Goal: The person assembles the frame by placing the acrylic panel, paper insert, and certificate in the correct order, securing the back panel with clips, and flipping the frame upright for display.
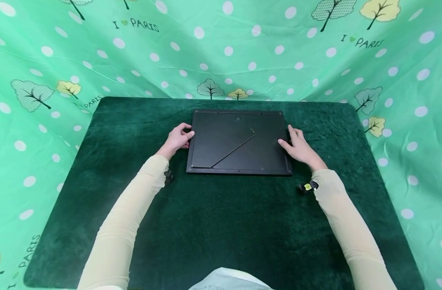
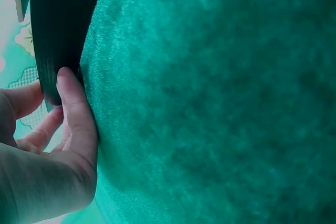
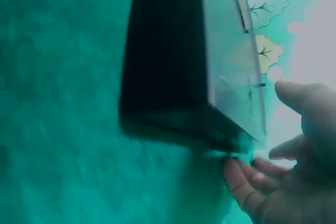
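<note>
Pinching the left side of a black picture frame, the left hand faces a spread right hand at the right side. Back up over the desk, the frame seems stiff, light, perhaps glass-fronted: grip opposite edges.

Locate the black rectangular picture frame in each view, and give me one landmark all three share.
Head: the black rectangular picture frame is near the centre, slightly above mid-height.
Left wrist: upper left, running off the top edge.
Right wrist: upper middle, also cut by the top edge.
Shared landmark: the light-green cloth printed with trees, at the left in the left wrist view, at the right in the right.
</note>
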Motion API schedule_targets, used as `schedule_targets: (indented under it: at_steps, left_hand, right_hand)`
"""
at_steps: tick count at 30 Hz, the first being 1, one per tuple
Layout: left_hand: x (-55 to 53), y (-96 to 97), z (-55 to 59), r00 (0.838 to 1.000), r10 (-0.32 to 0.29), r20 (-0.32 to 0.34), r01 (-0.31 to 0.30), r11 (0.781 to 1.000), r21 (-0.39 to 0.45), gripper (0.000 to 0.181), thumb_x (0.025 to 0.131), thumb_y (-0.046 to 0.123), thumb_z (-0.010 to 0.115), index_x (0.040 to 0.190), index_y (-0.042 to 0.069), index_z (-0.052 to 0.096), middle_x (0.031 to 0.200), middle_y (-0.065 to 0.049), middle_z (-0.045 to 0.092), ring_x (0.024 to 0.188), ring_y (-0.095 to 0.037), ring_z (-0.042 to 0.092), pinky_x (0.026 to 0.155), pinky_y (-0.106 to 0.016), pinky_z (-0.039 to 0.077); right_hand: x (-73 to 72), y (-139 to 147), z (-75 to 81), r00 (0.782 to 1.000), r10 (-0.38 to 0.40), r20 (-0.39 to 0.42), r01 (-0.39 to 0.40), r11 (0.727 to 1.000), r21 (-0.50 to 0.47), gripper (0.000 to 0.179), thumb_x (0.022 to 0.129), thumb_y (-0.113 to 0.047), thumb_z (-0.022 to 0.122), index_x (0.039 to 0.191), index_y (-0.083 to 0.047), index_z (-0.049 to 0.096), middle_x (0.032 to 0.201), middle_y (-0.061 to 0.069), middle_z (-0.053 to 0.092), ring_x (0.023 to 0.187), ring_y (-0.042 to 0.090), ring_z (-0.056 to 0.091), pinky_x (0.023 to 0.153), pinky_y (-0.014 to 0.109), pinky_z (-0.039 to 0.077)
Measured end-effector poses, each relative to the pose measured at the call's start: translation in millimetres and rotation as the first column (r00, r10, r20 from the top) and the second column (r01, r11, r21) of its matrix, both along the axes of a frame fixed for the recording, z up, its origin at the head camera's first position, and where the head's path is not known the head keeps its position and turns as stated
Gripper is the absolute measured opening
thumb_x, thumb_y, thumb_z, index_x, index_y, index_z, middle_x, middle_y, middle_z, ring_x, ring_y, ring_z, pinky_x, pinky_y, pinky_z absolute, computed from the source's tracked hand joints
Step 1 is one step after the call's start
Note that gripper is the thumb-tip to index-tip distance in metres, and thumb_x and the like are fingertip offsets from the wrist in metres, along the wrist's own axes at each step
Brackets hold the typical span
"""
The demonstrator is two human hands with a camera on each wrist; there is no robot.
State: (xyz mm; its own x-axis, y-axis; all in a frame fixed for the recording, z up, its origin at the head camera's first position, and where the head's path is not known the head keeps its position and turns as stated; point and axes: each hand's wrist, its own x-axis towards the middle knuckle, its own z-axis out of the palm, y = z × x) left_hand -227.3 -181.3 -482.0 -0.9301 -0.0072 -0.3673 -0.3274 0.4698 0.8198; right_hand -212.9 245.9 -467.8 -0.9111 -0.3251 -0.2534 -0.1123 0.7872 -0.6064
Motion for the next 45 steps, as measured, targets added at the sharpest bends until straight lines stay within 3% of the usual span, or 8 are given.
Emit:
schedule_targets:
  at_steps: [5, 10, 15, 20, 26, 35, 40, 45]
  left_hand:
    - [-0.9, 0.6, -0.9, 1.0, -0.031, -0.001, 0.031, 0.999, 0.013, 0.043, 0.101, 0.024, 0.053, 0.14, 0.009, 0.045, 0.101, -0.016, 0.051, 0.074, -0.021, 0.059, 0.073, -0.036, 0.055]
    - [-3.1, -5.1, -2.2, 1.0, -0.017, 0.007, 0.016, 0.997, 0.08, 0.043, 0.1, 0.02, 0.055, 0.139, 0.007, 0.046, 0.095, -0.014, 0.049, 0.065, -0.015, 0.056, 0.065, -0.03, 0.055]
    - [-7.1, -10.8, -2.8, 0.998, 0.003, 0.06, -0.013, 0.986, 0.164, 0.046, 0.097, 0.019, 0.06, 0.139, 0.006, 0.047, 0.092, -0.011, 0.051, 0.063, -0.011, 0.056, 0.061, -0.024, 0.053]
    - [-11.4, -14.1, -0.2, 0.993, 0.01, 0.114, -0.03, 0.983, 0.179, 0.049, 0.094, 0.02, 0.065, 0.138, 0.007, 0.047, 0.089, -0.008, 0.053, 0.062, -0.011, 0.057, 0.059, -0.023, 0.053]
    - [-17.5, -16.7, 6.1, 0.988, -0.031, 0.149, 0.01, 0.991, 0.137, 0.055, 0.092, 0.023, 0.067, 0.141, 0.011, 0.043, 0.085, -0.008, 0.057, 0.057, -0.013, 0.057, 0.054, -0.025, 0.05]
    - [-24.1, -13.6, 14.8, 0.98, -0.109, 0.165, 0.103, 0.994, 0.043, 0.084, 0.094, 0.024, 0.065, 0.155, 0.013, 0.009, 0.099, -0.014, 0.056, 0.056, -0.013, 0.055, 0.056, -0.028, 0.052]
    - [-25.0, -6.0, 19.7, 0.977, -0.122, 0.176, 0.124, 0.992, -0.002, 0.084, 0.095, 0.021, 0.063, 0.155, 0.009, 0.006, 0.101, -0.016, 0.054, 0.06, -0.016, 0.056, 0.061, -0.031, 0.054]
    - [-24.9, 1.3, 23.2, 0.978, -0.105, 0.18, 0.118, 0.991, -0.062, 0.082, 0.095, 0.02, 0.063, 0.154, 0.005, 0.009, 0.085, -0.011, 0.054, 0.056, -0.015, 0.055, 0.061, -0.032, 0.054]
  right_hand:
    - [-1.4, 0.0, -3.1, 0.998, 0.012, 0.056, -0.012, 1.0, 0.012, 0.084, 0.101, -0.046, 0.042, 0.152, 0.001, -0.005, 0.153, 0.03, 0.004, 0.14, 0.044, 0.013, 0.109, 0.057, 0.017]
    - [-4.0, -0.4, -2.5, 0.995, 0.021, 0.101, -0.018, 0.999, -0.028, 0.085, 0.101, -0.045, 0.044, 0.152, -0.002, -0.008, 0.154, 0.029, 0.001, 0.141, 0.043, 0.009, 0.109, 0.057, 0.016]
    - [-5.3, 0.2, -6.0, 0.992, 0.016, 0.125, -0.007, 0.998, -0.069, 0.086, 0.101, -0.05, 0.04, 0.152, -0.002, -0.008, 0.154, 0.028, -0.002, 0.142, 0.041, 0.003, 0.11, 0.057, 0.013]
    - [-7.1, 0.2, -9.8, 0.99, 0.007, 0.14, 0.006, 0.996, -0.086, 0.085, 0.1, -0.054, 0.035, 0.153, -0.002, -0.008, 0.155, 0.027, -0.004, 0.143, 0.039, -0.001, 0.11, 0.057, 0.011]
    - [-8.7, -5.1, -12.1, 0.993, -0.013, 0.118, 0.022, 0.996, -0.082, 0.086, 0.1, -0.054, 0.035, 0.152, 0.0, -0.007, 0.154, 0.027, -0.004, 0.143, 0.039, -0.001, 0.11, 0.056, 0.01]
    - [-9.2, -7.9, -7.1, 0.994, -0.011, 0.109, 0.02, 0.997, -0.078, 0.084, 0.101, -0.052, 0.033, 0.152, 0.002, -0.008, 0.152, 0.029, -0.004, 0.142, 0.04, 0.002, 0.11, 0.055, 0.012]
    - [-8.7, -8.4, -6.6, 0.994, -0.021, 0.107, 0.029, 0.997, -0.078, 0.085, 0.101, -0.051, 0.034, 0.151, 0.004, -0.007, 0.152, 0.029, -0.004, 0.142, 0.04, 0.002, 0.111, 0.055, 0.011]
    - [-9.5, -9.1, -8.1, 0.993, -0.044, 0.107, 0.053, 0.995, -0.084, 0.086, 0.101, -0.053, 0.033, 0.151, 0.004, -0.007, 0.151, 0.03, -0.004, 0.142, 0.041, 0.002, 0.111, 0.055, 0.011]
